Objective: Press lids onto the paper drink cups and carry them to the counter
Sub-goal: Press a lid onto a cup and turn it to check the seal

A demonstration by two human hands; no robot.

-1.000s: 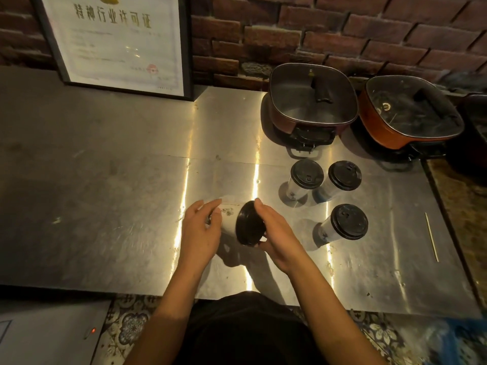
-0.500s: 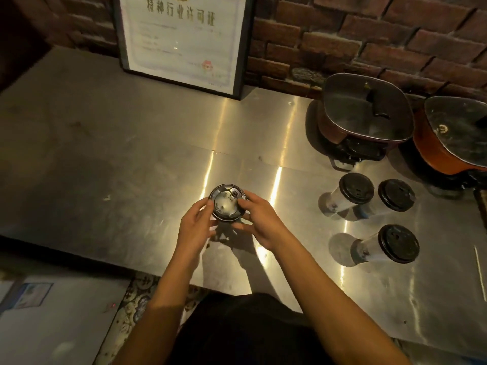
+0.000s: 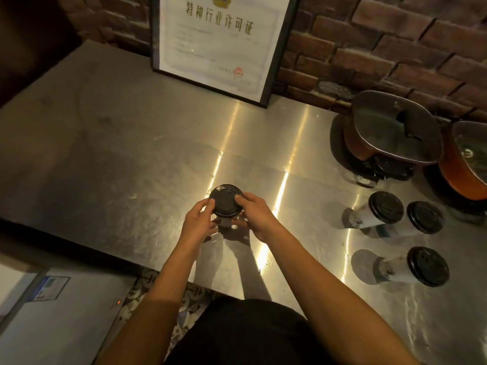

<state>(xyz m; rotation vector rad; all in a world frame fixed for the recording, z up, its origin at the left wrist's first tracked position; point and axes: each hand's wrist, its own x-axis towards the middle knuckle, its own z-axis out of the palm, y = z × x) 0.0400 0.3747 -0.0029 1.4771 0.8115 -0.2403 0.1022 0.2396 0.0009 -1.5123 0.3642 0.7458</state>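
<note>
A paper cup with a black lid (image 3: pixel 225 200) stands upright between my hands above the steel counter (image 3: pixel 131 164). My left hand (image 3: pixel 198 221) grips the lid's left side and the cup below it. My right hand (image 3: pixel 254 214) holds the right side, thumb resting on the lid's top edge. The cup body is mostly hidden by my fingers. Three more lidded cups stand to the right: one (image 3: pixel 385 210) at the back left, one (image 3: pixel 424 217) beside it, and one (image 3: pixel 427 266) nearer me.
Two red electric pots with glass lids (image 3: pixel 392 135) (image 3: pixel 466 169) sit at the back right against the brick wall. A framed certificate (image 3: pixel 218 40) leans on the wall. A white appliance (image 3: pixel 52 320) stands below the counter's front edge at the left.
The cup lay tilted sideways a second ago, then showed its open underside view; now it is upright with the black lid on top. The view has shifted left.
</note>
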